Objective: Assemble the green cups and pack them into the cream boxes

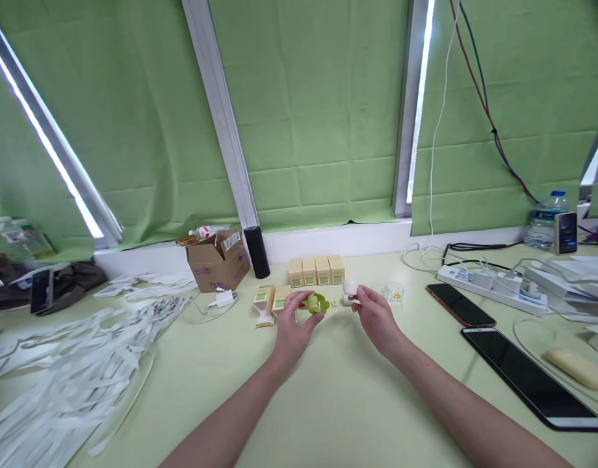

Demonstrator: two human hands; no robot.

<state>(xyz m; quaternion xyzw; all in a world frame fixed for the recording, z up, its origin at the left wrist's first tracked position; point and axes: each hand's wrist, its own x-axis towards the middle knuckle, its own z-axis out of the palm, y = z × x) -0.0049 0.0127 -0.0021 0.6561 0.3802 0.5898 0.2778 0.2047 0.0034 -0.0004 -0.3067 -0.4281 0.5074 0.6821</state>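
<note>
My left hand is closed on a small yellow-green hollow piece that looks like a soft case cover, its opening towards the right. In my right hand, thumb and fingers pinch a small rounded white case. The two objects are apart, at about the same height over the table. Between them lies a tiny yellowish piece, too small to name. An opened small cardboard box stands left of my left hand, another small box beside it. Clear plastic packaging lies beyond my right hand.
A row of small cardboard boxes stands behind my hands. Further left are a black cylinder, a brown carton and piled white strips. Phones, a tablet-like device and a power strip with cables lie right.
</note>
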